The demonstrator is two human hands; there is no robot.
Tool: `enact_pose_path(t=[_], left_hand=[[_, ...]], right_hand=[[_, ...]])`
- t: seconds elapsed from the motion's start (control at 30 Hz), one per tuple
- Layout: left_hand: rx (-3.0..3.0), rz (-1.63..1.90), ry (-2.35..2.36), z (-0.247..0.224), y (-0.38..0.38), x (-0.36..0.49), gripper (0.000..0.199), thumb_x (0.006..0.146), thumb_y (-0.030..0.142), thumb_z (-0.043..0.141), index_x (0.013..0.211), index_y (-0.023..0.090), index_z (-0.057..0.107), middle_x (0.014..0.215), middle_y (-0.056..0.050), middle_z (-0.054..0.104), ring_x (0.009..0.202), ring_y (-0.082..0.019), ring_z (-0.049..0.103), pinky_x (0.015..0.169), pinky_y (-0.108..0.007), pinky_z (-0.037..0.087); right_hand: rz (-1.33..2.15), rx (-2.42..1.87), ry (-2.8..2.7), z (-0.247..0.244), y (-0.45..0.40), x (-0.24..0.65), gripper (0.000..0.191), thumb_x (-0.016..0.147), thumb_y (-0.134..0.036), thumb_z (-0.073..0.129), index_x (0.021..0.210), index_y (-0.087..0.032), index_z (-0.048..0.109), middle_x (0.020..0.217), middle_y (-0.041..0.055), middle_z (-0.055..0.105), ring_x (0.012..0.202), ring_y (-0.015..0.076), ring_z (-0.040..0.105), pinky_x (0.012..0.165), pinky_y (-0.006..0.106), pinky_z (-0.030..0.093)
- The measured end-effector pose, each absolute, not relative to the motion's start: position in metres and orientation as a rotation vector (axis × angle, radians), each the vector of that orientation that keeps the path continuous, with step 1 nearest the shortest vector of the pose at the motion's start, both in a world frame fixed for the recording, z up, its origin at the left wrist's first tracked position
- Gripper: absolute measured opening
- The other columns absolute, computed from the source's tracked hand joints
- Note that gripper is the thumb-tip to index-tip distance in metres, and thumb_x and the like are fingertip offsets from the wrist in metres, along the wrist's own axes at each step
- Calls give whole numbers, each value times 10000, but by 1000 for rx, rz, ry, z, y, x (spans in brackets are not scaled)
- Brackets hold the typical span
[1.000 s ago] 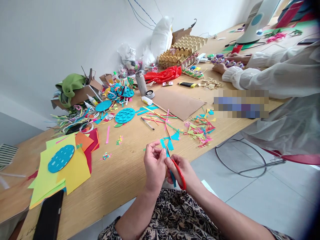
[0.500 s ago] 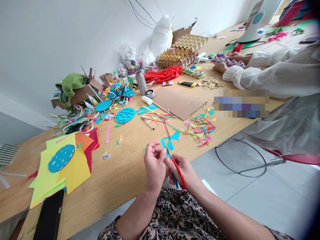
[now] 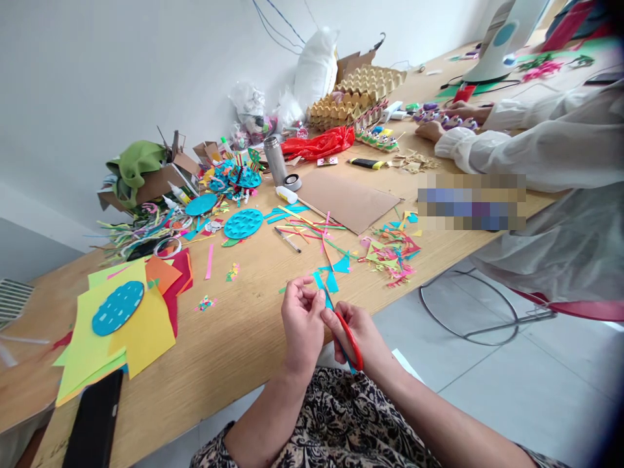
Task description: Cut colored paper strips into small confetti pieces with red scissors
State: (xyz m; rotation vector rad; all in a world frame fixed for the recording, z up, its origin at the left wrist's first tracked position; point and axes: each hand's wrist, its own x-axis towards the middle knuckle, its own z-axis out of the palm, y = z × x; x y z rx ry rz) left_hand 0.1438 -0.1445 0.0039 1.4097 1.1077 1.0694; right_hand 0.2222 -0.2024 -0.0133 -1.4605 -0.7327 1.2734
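Scissors (image 3: 357,351) are sitting in the right hand (image 3: 364,330); the left hand (image 3: 302,322) is pinching a blue paper strip (image 3: 318,280) beside them; both hands are hovering by the table (image 3: 234,341).

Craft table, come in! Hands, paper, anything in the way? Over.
Left hand pinching blue paper strip. Right hand gripping red-handled scissors at the strip. Blue paper scraps just beyond; nothing seen blocking the scissors.

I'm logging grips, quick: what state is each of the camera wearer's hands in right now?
Left hand: closed, pinching a blue paper strip.
Right hand: closed around red-handled scissors.
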Motion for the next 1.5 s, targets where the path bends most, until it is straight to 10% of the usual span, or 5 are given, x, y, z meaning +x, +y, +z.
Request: enact_pose_path(t=[1.5], left_hand=[[1247,1044,1048,2,-138,142,309,737,236,622,1015,154,517,686,8,551,639,-113,563,598,-211,444]], right_hand=[[1310,-1463,-739,-11,-203,222,467,686,-620,574,640,-223,333,348,-94,440,269,78,422,293,165,256]])
